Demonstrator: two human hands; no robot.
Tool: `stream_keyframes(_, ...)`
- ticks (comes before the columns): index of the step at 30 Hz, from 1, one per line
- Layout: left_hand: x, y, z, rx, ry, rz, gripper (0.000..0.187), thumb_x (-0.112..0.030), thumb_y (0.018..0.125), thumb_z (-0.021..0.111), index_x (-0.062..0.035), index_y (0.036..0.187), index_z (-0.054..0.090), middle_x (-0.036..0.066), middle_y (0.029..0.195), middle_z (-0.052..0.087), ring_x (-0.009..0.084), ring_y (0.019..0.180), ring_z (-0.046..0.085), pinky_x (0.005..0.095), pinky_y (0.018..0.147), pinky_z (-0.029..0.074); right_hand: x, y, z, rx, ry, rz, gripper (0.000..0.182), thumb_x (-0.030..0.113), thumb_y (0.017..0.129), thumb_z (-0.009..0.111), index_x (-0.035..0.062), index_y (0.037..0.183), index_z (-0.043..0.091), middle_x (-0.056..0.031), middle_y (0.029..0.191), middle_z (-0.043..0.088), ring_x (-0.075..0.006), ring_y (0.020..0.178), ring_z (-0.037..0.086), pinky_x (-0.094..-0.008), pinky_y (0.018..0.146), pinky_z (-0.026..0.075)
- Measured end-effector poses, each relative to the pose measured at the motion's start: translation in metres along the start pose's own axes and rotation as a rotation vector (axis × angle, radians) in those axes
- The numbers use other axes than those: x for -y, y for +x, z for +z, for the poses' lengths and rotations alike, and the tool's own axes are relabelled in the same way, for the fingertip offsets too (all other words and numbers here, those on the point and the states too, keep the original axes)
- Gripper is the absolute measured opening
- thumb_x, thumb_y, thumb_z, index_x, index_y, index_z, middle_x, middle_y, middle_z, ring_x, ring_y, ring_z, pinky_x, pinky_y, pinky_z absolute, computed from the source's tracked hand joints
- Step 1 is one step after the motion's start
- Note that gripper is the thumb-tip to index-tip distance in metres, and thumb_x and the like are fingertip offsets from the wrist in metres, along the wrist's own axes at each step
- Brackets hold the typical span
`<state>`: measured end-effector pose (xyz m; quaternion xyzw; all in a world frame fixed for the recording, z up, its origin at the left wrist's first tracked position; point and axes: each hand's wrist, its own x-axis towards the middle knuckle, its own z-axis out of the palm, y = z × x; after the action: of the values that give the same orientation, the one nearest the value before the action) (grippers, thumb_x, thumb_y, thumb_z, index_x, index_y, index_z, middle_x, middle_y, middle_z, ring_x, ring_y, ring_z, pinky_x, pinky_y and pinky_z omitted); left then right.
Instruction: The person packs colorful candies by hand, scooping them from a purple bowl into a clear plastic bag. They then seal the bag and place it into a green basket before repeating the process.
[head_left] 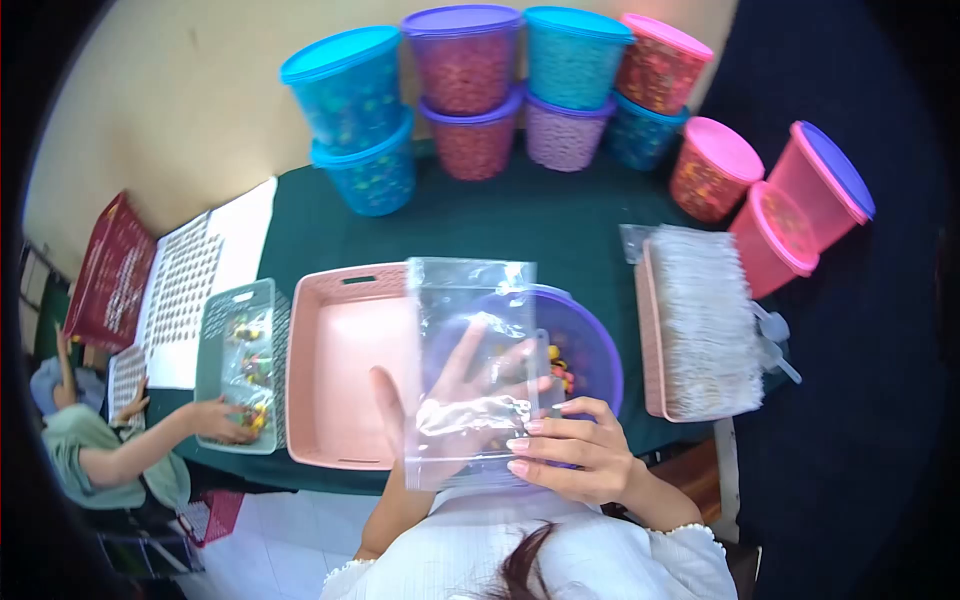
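Note:
A clear plastic bag (pixel 470 300) is held up flat over the purple tub (pixel 603 350), which has colourful pieces inside. Behind the clear film, my left hand (pixel 460 390) shows with its fingers spread. Whether it is inside the bag or behind it I cannot tell. My right hand (pixel 575 450) pinches the bag's right edge between thumb and fingers. Left of the tub lies the pink basket (pixel 350 340), with no contents showing in its visible part.
Stacked lidded tubs (pixel 465 60) line the back, and pink tubs (pixel 715 165) stand at the right. A basket of clear bags (pixel 705 320) lies right, beside scoops (pixel 775 330). At the left, a co-worker's hand (pixel 225 420) reaches into a green basket (pixel 215 350).

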<state>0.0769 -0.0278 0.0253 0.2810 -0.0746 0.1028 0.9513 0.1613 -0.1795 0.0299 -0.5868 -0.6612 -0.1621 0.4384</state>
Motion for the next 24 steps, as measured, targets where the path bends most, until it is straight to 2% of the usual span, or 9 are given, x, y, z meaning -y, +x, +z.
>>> stream_keyframes(2, -0.001, -0.002, -0.008, -0.006, -0.152, 0.002, 0.082, -0.072, 0.073, 0.021, -0.0207, 0.136, 0.003, 0.024, 0.134, 0.017, 0.0428, 0.117, 0.031, 0.0529, 0.092, 0.031, 0.003, -0.001, 0.013, 0.007, 0.040, -0.013, 0.021, 0.010, 0.067, 0.062, 0.0120, 0.089, 0.063, -0.0004, 0.095, 0.060, -0.0142, 0.089, 0.055, -0.0314, 0.083, 0.037)
stream_keyframes(5, 0.000, -0.007, -0.008, -0.147, -0.029, 0.062, 0.078, -0.065, 0.077, 0.027, -0.0188, 0.135, 0.005, 0.026, 0.133, 0.016, 0.0477, 0.114, 0.031, 0.0556, 0.091, 0.032, 0.008, 0.003, 0.017, 0.055, 0.029, 0.156, 0.026, 0.012, 0.067, 0.063, 0.0122, 0.092, 0.062, -0.0003, 0.094, 0.059, -0.0151, 0.088, 0.054, -0.0320, 0.082, 0.038)
stream_keyframes(11, 0.007, -0.009, -0.006, -0.233, 0.138, 0.083, 0.077, -0.063, 0.077, 0.031, -0.0195, 0.135, 0.004, 0.022, 0.133, 0.019, 0.0374, 0.114, 0.036, 0.0518, 0.090, 0.036, 0.007, 0.004, 0.020, 0.164, 0.023, 0.110, 0.032, 0.011, 0.063, 0.065, 0.0086, 0.095, 0.061, -0.0024, 0.093, 0.057, -0.0176, 0.086, 0.053, -0.0335, 0.078, 0.040)
stream_keyframes(14, 0.002, -0.005, -0.001, -0.271, 0.333, 0.080, 0.086, -0.060, 0.075, 0.043, -0.0190, 0.135, -0.003, 0.015, 0.132, 0.021, 0.0300, 0.115, 0.036, 0.0446, 0.093, 0.033, 0.008, 0.003, 0.025, 0.166, 0.085, 0.203, 0.032, 0.000, 0.061, 0.067, 0.0058, 0.092, 0.062, -0.0055, 0.090, 0.057, -0.0206, 0.081, 0.055, -0.0310, 0.070, 0.045)
stream_keyframes(17, 0.008, -0.007, -0.013, -0.187, 0.369, 0.190, 0.094, -0.060, 0.073, 0.046, -0.0125, 0.135, -0.007, 0.015, 0.132, 0.021, 0.0297, 0.116, 0.034, 0.0429, 0.094, 0.031, 0.003, -0.001, 0.026, 0.075, 0.126, 0.223, 0.029, -0.002, 0.061, 0.064, 0.0025, 0.089, 0.062, -0.0073, 0.085, 0.059, -0.0204, 0.077, 0.057, -0.0306, 0.066, 0.047)
stream_keyframes(18, 0.011, -0.009, -0.014, -0.185, 0.369, 0.187, 0.094, -0.060, 0.073, 0.046, -0.0125, 0.135, -0.007, 0.015, 0.132, 0.021, 0.0297, 0.116, 0.034, 0.0429, 0.094, 0.031, 0.002, 0.001, 0.023, -0.042, 0.169, 0.341, 0.023, -0.004, 0.062, 0.064, 0.0014, 0.085, 0.062, -0.0084, 0.080, 0.059, -0.0198, 0.073, 0.059, -0.0291, 0.063, 0.047)
stream_keyframes(20, 0.017, -0.017, -0.017, -0.262, 0.823, 0.343, 0.087, -0.049, 0.072, 0.055, -0.0082, 0.131, 0.007, 0.017, 0.127, 0.027, 0.0288, 0.114, 0.037, 0.0397, 0.092, 0.033, -0.006, 0.002, 0.019, -0.271, 0.237, 0.533, 0.012, -0.006, 0.064, 0.066, 0.0005, 0.073, 0.062, -0.0100, 0.068, 0.059, -0.0167, 0.062, 0.059, -0.0252, 0.057, 0.047)
stream_keyframes(23, 0.025, -0.027, -0.019, -0.366, 1.501, 0.581, 0.076, -0.031, 0.070, 0.068, -0.0018, 0.127, 0.028, 0.020, 0.120, 0.037, 0.0274, 0.110, 0.042, 0.0350, 0.088, 0.037, -0.012, -0.002, 0.022, -0.405, 0.303, 0.576, 0.013, -0.006, 0.063, 0.067, 0.0009, 0.072, 0.062, -0.0097, 0.069, 0.059, -0.0153, 0.062, 0.059, -0.0235, 0.056, 0.046)
stream_keyframes(24, 0.015, -0.018, -0.003, -0.210, 1.468, 0.626, 0.050, -0.008, 0.062, 0.073, 0.0010, 0.106, 0.052, 0.018, 0.109, 0.049, 0.0240, 0.100, 0.050, 0.0318, 0.081, 0.042, -0.012, -0.003, 0.026, -0.400, 0.315, 0.564, 0.013, -0.005, 0.061, 0.069, 0.0006, 0.069, 0.061, -0.0089, 0.067, 0.058, -0.0139, 0.060, 0.057, -0.0220, 0.052, 0.044)
